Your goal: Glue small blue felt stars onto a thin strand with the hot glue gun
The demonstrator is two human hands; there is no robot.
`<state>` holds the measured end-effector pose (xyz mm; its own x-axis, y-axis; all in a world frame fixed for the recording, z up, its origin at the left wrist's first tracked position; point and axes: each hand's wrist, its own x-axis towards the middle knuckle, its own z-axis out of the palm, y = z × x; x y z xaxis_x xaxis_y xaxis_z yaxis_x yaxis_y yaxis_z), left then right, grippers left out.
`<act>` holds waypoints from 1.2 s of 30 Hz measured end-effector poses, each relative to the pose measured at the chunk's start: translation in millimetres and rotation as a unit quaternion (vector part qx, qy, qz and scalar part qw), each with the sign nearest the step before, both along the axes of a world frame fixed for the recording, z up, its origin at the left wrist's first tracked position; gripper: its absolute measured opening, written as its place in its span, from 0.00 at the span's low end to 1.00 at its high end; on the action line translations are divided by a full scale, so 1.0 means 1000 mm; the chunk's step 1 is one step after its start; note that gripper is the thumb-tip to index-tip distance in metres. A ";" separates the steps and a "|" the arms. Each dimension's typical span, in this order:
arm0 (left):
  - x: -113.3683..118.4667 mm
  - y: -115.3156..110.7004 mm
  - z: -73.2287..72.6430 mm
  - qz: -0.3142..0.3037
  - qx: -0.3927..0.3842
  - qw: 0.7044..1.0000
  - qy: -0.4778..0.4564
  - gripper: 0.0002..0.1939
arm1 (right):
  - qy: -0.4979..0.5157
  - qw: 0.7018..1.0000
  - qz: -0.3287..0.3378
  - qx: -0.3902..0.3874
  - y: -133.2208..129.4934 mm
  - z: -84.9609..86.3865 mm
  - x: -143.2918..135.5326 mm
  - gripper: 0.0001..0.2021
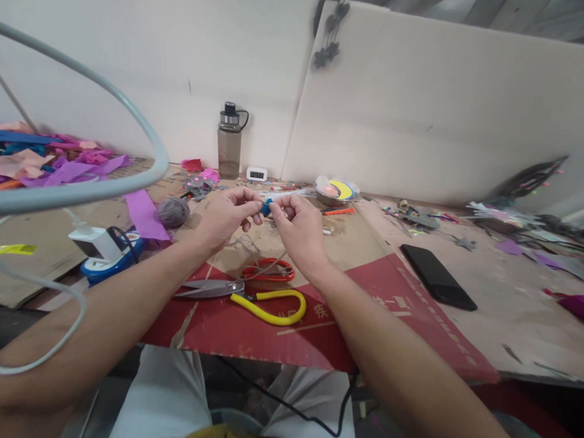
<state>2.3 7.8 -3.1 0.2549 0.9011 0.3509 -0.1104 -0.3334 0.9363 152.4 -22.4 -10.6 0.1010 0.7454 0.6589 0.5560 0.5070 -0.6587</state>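
Small blue piece (266, 207), deep teal-blue, crumpled-looking; fine detail too small to read. Location: in the air over the table (513, 312), between the fingertips of both hands.

Surface: brown and red cardboard (321, 334) laid on the table. On it, scissors (266, 297) with one red and one yellow handle, blades toward the left. Grey yarn ball (173, 212) beside a purple strip (144, 212). Black phone (438, 277) on the right. Behind: bottle (229, 144) upright, small white digital clock (256, 175) near it. Far left, heap of coloured fabric scraps (42, 159). Pale panels (427, 103) stand at the back.

Pose: both forearms reach forward from the near side and converge. Left hand (234, 215): grip closed on the blue piece, fingers curled. Right hand (299, 228): grip likewise pinched on it, knuckles up.
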 end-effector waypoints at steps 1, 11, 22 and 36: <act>0.000 0.000 0.000 -0.002 -0.001 1.000 0.000 0.05 | -0.002 1.000 -0.002 0.001 -0.001 0.000 0.000 0.08; 0.000 -0.004 0.004 -0.033 -0.045 0.998 -0.022 0.06 | -0.018 1.000 -0.006 0.019 -0.004 0.000 0.002 0.07; 0.001 -0.005 0.006 -0.039 -0.042 0.998 -0.019 0.06 | 0.053 0.996 0.048 -0.049 -0.003 0.003 0.002 0.08; 0.005 -0.001 0.001 -0.039 -0.121 0.990 -0.057 0.13 | 0.114 0.987 0.069 -0.087 0.003 -0.002 0.000 0.11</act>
